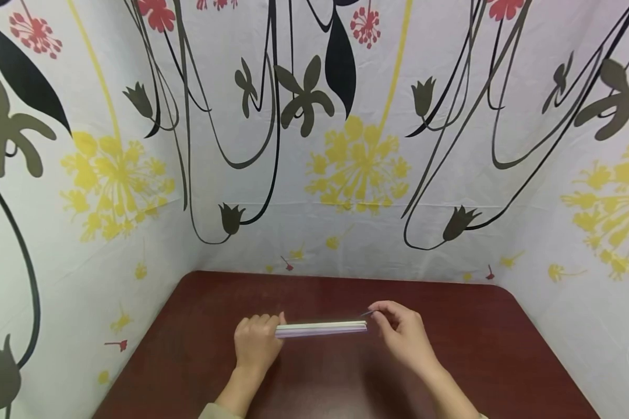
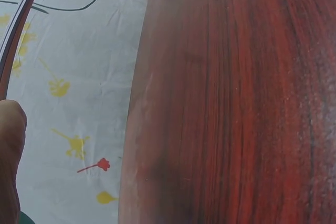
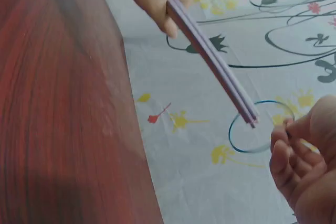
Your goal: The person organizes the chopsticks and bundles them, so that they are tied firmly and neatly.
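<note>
Low in the middle of the head view, the left hand grips one end of a bundle of slim, pale purplish sticks. The bundle's long axis runs nearly level across the frame, its free end to the right. The right hand, just right of that end and the nearer hand to it, pinches a thin blue ring between thumb and fingers. In the right wrist view the bundle slants from upper centre toward lower right, its tip showing within the ring's outline; whether it passes through or just in front, I cannot tell. Besides the bundle, only the right hand's own fingertips crowd the ring, at its right edge. Both hands are raised over the dark red table, with flower-printed cloth behind, across the upper frame.
</note>
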Available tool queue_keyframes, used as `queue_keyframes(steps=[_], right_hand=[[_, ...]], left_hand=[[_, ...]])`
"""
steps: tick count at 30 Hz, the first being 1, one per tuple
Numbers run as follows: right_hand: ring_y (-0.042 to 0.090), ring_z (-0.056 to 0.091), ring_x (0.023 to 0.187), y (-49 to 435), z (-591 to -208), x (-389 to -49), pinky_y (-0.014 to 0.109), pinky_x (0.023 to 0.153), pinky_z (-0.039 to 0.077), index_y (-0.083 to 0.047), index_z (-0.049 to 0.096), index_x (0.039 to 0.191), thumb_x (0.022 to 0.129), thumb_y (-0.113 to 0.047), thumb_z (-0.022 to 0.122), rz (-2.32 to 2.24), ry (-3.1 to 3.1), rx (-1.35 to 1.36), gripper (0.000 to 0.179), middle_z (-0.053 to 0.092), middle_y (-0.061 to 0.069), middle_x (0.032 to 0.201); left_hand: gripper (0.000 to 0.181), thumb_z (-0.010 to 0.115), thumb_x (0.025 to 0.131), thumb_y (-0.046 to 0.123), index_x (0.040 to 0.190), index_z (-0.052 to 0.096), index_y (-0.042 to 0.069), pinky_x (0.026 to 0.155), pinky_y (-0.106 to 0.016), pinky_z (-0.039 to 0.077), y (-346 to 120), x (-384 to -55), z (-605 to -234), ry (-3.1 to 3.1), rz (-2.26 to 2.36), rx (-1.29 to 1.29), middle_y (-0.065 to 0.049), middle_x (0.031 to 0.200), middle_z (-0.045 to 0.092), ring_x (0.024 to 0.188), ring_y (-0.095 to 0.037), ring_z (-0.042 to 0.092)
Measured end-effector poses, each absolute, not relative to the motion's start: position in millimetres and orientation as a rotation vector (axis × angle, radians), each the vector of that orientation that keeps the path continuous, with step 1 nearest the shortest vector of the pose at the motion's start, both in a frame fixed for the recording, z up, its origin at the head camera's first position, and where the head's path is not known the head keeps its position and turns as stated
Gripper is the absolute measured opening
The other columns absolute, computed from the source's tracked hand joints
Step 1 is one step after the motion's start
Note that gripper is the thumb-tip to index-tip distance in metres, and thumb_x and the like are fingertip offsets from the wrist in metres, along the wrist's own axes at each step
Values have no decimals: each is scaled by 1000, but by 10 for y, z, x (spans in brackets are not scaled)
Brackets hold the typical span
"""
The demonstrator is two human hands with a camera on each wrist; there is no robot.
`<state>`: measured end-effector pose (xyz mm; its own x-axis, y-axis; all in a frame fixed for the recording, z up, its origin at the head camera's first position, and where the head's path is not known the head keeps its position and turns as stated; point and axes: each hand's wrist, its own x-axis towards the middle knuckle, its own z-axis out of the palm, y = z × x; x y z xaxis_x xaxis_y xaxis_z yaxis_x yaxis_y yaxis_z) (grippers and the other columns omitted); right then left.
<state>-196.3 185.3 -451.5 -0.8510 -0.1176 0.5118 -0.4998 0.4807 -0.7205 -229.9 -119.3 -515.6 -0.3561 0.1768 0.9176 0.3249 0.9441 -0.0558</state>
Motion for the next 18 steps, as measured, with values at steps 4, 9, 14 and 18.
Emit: queue_keyframes(steps=[4, 9, 14, 18], right_hand=[[12, 58, 52, 1808, -4545, -1884, 27, 47, 49, -11, 70, 100, 96, 2, 64, 1416, -2283, 721, 15, 69, -2, 82], [15, 59, 52, 1775, -4703, -1804, 29, 49, 52, -11, 69, 104, 97, 1, 62, 1554, -2317, 898, 15, 70, 1, 89], [11, 61, 56, 1760, -4899, -1802, 35, 52, 55, -6, 67, 109, 102, -5, 56, 1764, -2367, 874, 13, 71, 3, 92], [13, 68, 60, 1724, -5009, -1828, 37, 55, 57, 11, 59, 110, 107, -11, 48, 2117, -2301, 723, 25, 71, 12, 94]], left_hand=[[45, 54, 91, 22, 48, 45, 13, 40, -28, 22, -1202, -2307, -5146, -1958, -177, -346, 2, 43, 40, 36, -15, 31], [37, 61, 83, 22, 49, 49, 12, 39, -29, 25, -1196, -2313, -5098, -1957, -187, -301, 0, 43, 42, 35, -18, 35], [37, 60, 83, 22, 49, 48, 13, 39, -29, 27, -1167, -2308, -5039, -1935, -216, -283, 1, 44, 43, 35, -18, 37], [38, 59, 83, 22, 48, 45, 14, 39, -28, 25, -1135, -2295, -5005, -1927, -250, -272, 2, 43, 41, 35, -17, 36]])
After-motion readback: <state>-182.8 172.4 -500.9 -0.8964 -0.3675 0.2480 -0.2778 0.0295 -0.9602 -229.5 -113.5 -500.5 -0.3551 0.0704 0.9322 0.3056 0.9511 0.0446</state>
